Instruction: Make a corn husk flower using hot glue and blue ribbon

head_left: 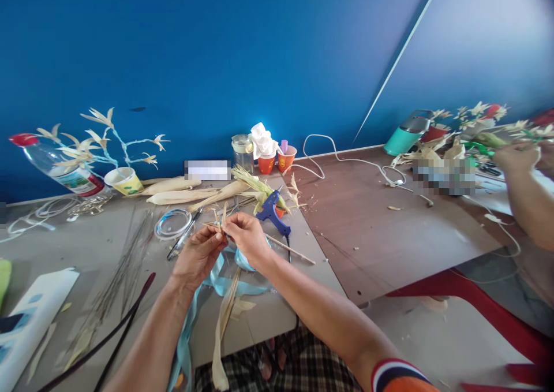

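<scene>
My left hand point(197, 255) and my right hand point(246, 236) meet above the grey table point(277, 311), both pinched on a small bundle of dried husk strips point(221, 217) whose tips stick up between the fingers. A thin wooden stick point(291, 250) runs out to the right from under my right hand. Light blue ribbon point(220, 285) trails below the hands toward my lap, beside a long pale husk strip point(223, 328). A blue glue gun point(272, 212) stands just behind my right hand.
Corn husks point(177, 191), a wire roll point(172, 223), scissors point(182, 243), thin wires point(125, 265), cups point(277, 160), a jar point(242, 149) and a husk-flower branch in a cup point(123, 179) lie behind. Another person's arm point(526, 190) works at the right, near a red chair point(476, 305).
</scene>
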Action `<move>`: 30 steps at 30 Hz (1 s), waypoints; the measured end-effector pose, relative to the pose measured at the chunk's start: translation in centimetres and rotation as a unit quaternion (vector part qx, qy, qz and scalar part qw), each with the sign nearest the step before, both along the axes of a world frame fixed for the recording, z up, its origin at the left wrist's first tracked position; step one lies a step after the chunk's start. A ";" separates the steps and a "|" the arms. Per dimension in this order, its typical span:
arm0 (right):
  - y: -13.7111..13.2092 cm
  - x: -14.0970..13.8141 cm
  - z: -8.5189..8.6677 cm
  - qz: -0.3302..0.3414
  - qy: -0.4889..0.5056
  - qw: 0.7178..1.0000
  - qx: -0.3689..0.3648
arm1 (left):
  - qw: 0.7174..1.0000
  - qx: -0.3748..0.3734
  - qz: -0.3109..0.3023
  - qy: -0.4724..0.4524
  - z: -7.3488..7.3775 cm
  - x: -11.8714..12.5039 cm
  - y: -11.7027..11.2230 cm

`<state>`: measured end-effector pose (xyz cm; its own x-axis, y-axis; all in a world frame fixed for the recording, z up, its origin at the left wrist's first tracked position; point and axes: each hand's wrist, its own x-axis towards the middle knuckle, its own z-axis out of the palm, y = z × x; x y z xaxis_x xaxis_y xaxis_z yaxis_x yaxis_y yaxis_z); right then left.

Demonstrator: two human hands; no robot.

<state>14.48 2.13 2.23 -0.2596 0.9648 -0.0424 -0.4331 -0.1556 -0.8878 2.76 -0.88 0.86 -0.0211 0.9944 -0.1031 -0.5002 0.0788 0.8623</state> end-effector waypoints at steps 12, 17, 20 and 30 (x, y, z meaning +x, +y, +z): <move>1.0 0.4 -0.5 0.087 0.086 0.987 -0.103 | 0.999 -0.033 -0.017 -0.020 0.3 -0.2 0.0; 1.6 1.0 -0.1 0.001 0.059 0.995 -0.075 | 0.999 -0.027 -0.006 -0.038 0.0 -0.6 0.3; 2.0 1.8 0.7 -0.030 0.042 0.998 -0.044 | 0.999 -0.024 -0.002 -0.043 -0.2 -0.9 0.5; 3.5 8.0 1.6 -0.080 -0.283 0.950 0.102 | 0.997 -0.031 0.040 -0.050 -0.1 -1.1 0.7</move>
<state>22.51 5.66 3.84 -0.1008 0.9931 0.0606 0.1194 0.0725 -0.9902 1.69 -0.13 0.73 -0.0875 0.9815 -0.1706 -0.5897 0.0870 0.8029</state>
